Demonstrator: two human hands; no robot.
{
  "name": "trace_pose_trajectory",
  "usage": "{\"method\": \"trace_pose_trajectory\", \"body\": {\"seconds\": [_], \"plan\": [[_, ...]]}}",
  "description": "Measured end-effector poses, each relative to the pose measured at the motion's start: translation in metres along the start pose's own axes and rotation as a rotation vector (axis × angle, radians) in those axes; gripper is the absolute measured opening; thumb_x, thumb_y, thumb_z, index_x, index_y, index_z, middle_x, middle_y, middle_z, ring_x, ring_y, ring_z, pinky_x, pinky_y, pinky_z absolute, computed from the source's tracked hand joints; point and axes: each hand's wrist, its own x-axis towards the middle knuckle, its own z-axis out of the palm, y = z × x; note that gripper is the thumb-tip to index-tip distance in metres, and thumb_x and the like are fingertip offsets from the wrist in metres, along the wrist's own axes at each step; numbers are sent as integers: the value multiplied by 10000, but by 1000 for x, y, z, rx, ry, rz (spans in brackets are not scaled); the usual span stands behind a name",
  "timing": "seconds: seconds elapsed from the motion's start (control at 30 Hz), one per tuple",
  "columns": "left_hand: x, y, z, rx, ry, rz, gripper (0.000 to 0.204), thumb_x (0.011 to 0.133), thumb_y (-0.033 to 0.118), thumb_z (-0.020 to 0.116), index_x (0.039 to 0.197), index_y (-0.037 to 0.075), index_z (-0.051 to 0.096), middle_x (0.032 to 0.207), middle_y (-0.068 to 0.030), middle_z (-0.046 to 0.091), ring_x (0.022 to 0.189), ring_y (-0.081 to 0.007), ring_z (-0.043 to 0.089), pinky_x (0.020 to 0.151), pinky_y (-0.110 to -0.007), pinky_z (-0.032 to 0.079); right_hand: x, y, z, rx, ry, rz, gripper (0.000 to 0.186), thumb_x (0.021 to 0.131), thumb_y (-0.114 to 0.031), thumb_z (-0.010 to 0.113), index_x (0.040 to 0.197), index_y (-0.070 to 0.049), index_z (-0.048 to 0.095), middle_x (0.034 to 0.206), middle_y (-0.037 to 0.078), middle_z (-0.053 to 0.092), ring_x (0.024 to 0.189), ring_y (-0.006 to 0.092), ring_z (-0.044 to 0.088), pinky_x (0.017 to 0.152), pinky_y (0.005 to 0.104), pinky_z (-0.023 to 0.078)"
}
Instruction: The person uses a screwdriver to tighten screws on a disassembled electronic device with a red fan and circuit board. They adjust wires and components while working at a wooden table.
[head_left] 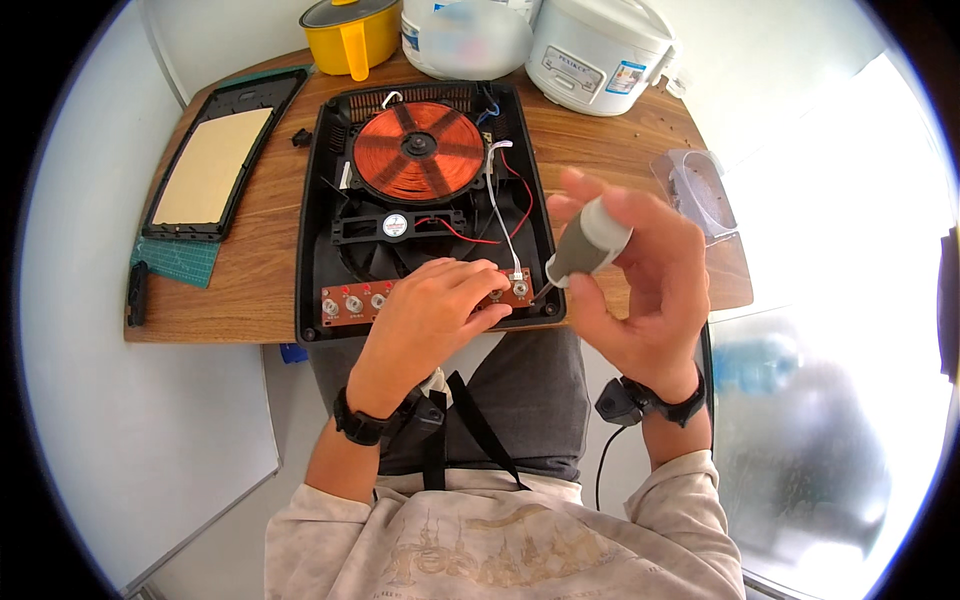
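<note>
An opened black appliance housing [312,200] lies on the desk, with a copper coil [390,150], a fan bracket [355,228] and red and white wires inside. Along its front edge runs a brown circuit board [340,315] with push buttons. My left hand [425,325] has its fingers curled over the board's right half, gripping or pressing it. My right hand [645,290] holds a grey-and-white screwdriver [585,245], tilted, its shaft reaching down to the board's right end near a white connector [516,275]. The screwdriver's tip is small and hard to make out.
The wooden desk [250,280] bears a black cover panel with a beige sheet [210,160], a green mat [180,265], a black object [137,295], a yellow pot [330,45], white cookers [590,60] behind and a clear tray [700,200] at right.
</note>
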Motion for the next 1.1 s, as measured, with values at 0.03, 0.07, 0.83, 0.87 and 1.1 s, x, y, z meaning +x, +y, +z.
{"method": "trace_pose_trajectory", "body": {"seconds": [0.03,0.07,0.83,0.87,1.1], "plan": [[0,1,-1,-8,-6,-15,267,875,240,773,1064,87,662,1090,-59,721,948,-313,673,893,-419,542,0,0,-2,6,-43,-23,586,762,118,706,1324,19,575,1396,229,622,1209,307,681,966,362,583],[1,2,-2,-12,-7,-14,263,875,238,772,1057,87,659,1076,-58,717,938,-312,670,887,-418,541,1,1,-5,18,-70,-47,595,746,117,708,1318,15,581,1385,234,626,1200,317,684,968,369,581],[1,0,0,-5,2,-10,276,875,254,772,1067,86,666,1078,-62,725,950,-301,673,896,-421,530,-2,-6,-27,-42,-60,-141,426,729,60,821,1130,-2,690,1192,189,664,1013,274,695,869,348,577],[0,0,0,-7,-1,-13,274,875,253,772,1064,84,666,1075,-62,725,942,-303,674,892,-421,532,0,-9,-27,-45,-61,-107,430,733,60,819,1137,-1,686,1200,193,664,1021,276,695,883,348,575],[2,1,-2,-11,-9,-21,265,873,244,774,1051,77,669,1065,-63,727,917,-307,677,871,-419,541,6,0,-25,0,-47,-73,489,750,64,825,1203,12,649,1247,196,670,1087,279,702,924,364,566]]}}
